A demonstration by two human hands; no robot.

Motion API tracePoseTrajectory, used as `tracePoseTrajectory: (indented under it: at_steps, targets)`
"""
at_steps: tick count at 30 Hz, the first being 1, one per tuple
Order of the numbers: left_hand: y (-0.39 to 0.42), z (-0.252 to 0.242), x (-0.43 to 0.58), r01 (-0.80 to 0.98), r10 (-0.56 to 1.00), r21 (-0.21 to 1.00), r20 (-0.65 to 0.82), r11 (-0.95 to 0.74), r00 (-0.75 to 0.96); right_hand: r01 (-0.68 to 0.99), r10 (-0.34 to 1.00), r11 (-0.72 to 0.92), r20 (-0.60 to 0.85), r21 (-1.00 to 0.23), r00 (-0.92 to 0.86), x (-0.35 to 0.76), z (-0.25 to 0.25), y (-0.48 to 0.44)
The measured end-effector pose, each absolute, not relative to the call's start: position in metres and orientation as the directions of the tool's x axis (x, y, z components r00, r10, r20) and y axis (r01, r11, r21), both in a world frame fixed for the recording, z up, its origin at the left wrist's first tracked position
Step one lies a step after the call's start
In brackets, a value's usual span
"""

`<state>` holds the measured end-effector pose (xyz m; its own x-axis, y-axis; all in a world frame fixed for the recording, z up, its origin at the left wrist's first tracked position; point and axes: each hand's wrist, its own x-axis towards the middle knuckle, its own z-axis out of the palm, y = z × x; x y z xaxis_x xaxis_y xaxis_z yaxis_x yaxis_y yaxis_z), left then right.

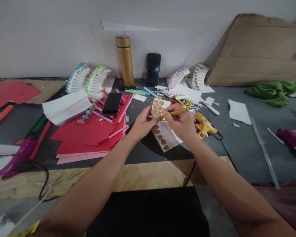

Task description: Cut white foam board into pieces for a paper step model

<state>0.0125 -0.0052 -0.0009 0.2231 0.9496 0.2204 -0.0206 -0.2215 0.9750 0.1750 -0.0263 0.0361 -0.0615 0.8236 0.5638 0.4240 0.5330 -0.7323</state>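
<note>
My left hand (pixel 142 124) is closed on a small white card (pixel 158 107) covered with several gold glitter circles, held up above the table. My right hand (pixel 180 122) grips a gold-yellow marker (pixel 175 112) whose tip rests on the card's circles. Just below the hands lies a white paper sheet (pixel 165 135) with a row of gold circles along its edge. Both forearms reach in from the bottom of the view.
A black phone (pixel 111 103) lies on red and pink paper sheets (pixel 88 135) with coloured pens. A yellow glue gun (pixel 205 125) sits right of my hands, a purple one (pixel 293 138) far right. A gold flask (pixel 125 60), another phone (pixel 153 69), folded paper fans and cardboard (pixel 259 49) stand by the wall.
</note>
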Motion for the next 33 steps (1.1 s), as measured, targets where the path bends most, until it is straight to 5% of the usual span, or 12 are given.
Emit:
tracePoseTrajectory:
  at_steps: [17,24,33]
  targets:
    - [-0.0051,0.0002,0.0120,0.006,0.948,0.972,0.229,-0.236,0.221,0.434,0.806,0.554,0.589,-0.710,-0.064,0.1756,0.0338,-0.0262]
    - [-0.0070,0.0015,0.0142,-0.040,0.961,0.984,0.177,-0.173,0.211,0.276,0.882,0.422,0.462,-0.864,0.097,0.1812,0.0307,-0.0193]
    - [-0.0048,-0.0011,0.0133,-0.034,0.952,0.976,0.216,-0.213,0.219,0.267,0.899,0.417,0.438,-0.869,0.022,0.1782,0.0323,-0.0210]
